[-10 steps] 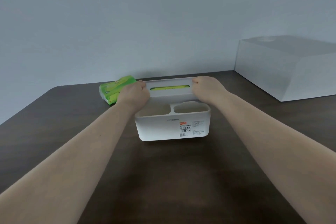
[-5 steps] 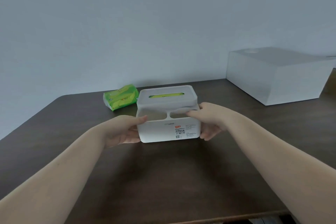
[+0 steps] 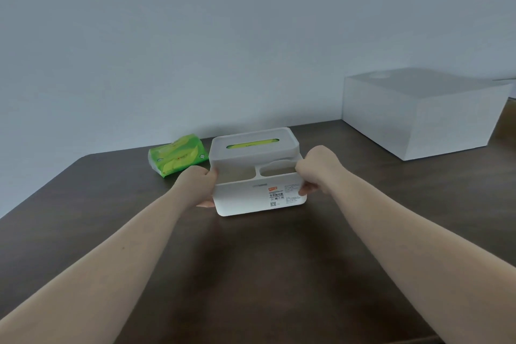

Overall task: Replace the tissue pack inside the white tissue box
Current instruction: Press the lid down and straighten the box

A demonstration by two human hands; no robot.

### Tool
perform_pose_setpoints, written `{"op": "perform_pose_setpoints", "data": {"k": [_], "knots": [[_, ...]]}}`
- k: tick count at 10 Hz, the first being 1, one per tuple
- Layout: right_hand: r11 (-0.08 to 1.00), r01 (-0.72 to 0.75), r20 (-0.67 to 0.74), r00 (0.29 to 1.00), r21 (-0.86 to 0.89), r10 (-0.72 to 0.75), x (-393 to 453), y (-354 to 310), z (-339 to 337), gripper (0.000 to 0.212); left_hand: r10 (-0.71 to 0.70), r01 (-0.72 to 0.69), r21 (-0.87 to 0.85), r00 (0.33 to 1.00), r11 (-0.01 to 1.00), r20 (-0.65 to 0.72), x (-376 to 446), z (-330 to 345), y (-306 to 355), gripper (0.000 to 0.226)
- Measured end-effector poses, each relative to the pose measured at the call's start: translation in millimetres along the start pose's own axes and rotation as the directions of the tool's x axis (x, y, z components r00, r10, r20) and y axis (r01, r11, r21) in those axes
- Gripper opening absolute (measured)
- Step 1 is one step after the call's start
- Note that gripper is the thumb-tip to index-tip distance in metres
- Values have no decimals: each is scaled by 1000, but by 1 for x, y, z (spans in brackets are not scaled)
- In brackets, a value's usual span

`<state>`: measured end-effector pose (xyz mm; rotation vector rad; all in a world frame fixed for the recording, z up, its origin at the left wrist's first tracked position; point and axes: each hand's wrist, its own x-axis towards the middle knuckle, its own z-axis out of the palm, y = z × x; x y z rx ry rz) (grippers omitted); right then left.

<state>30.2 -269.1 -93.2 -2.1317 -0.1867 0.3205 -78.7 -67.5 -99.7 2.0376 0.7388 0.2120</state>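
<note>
- Head view, the hands: the left hand [image 3: 198, 182] and the right hand [image 3: 317, 170] each clasp one end of the white tissue box [image 3: 258, 176], fingers curled round the end walls and thumbs near the top edge. Both are closed on it, with the box between them.
- Head view, the box: it stands on the dark bench [image 3: 251, 274], its labelled front wall facing the person. Two open compartments show along its near side, and I see nothing in them. Behind them sits the raised lid [image 3: 252, 145], with green showing through the slot, so a pack appears to be inside.
- Head view, the loose pack: a green tissue pack [image 3: 178, 154] lies on the bench just beyond the left hand, beside the far-left corner of the box and apart from it.
- Head view, off to the right: a large white container [image 3: 421, 114] stands well beyond the right hand, clear of the work.
- Step in hand: by my reading, the person is steadying or positioning the box before opening it. The lid looks seated, though its far edge is hard to make out, so I cannot say whether it is latched.
- Next move: it probably calls for both hands to shift up to the lid's rim and lift it evenly off. The pack inside can then come out and the loose one beside the left hand go in.
</note>
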Motion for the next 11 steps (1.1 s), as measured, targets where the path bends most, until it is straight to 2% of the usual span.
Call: {"op": "perform_pose_setpoints", "data": {"k": [1,2,3,4,7,9,10,11], "knots": [[980,12,-111,994,197,10,26,12,-19,12,51,-51,3,997,999,-53,29,26,17,44],[954,48,-215,976,295,17,62,22,-44,16,86,-86,0,996,996,-20,64,63,42,42],[943,80,-307,951,323,24,98,33,-64,24,96,-96,25,995,995,-7,101,98,73,42],[967,92,-370,929,236,2,131,39,-73,12,128,-125,71,991,990,-32,133,122,99,39],[996,47,-545,835,-73,-79,202,44,-98,23,229,-221,126,972,967,-55,196,181,139,34],[992,62,-593,797,-109,-115,199,44,-90,28,253,-237,144,961,961,-108,201,187,143,35],[993,72,-527,842,-95,-112,186,47,-88,29,265,-253,128,960,959,-88,197,187,138,51],[989,147,-487,863,-14,-135,151,48,-102,34,227,-223,66,972,973,-67,184,188,120,67]]}}
